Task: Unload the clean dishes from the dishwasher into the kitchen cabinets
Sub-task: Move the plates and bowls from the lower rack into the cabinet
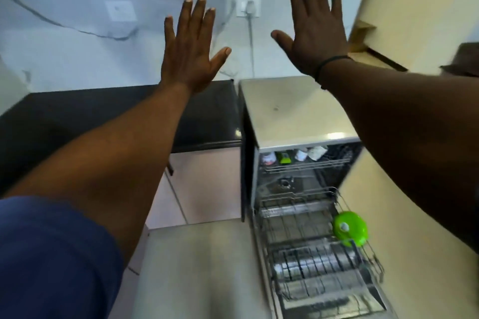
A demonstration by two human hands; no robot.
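Note:
Both my arms are stretched out in front of me, palms facing away. My left hand (pixel 190 46) is held up with fingers spread and holds nothing. My right hand (pixel 315 26) is likewise spread and holds nothing, a dark band around its wrist. Below them stands the dishwasher (pixel 293 111) with its door down. Its lower rack (pixel 318 254) is pulled out and carries a bright green lid-like item (pixel 350 228) on the right side. The upper rack (pixel 303 162) holds a few small items, among them a green one and white ones. Neither hand touches the dishwasher.
A black countertop (pixel 116 116) runs to the left of the dishwasher, with pale cabinet doors (pixel 207 184) beneath it. The marble-patterned wall carries a socket with a white cable (pixel 250 33). A cream panel (pixel 404 228) stands on the right. A brown hat (pixel 464 59) sits at the far right.

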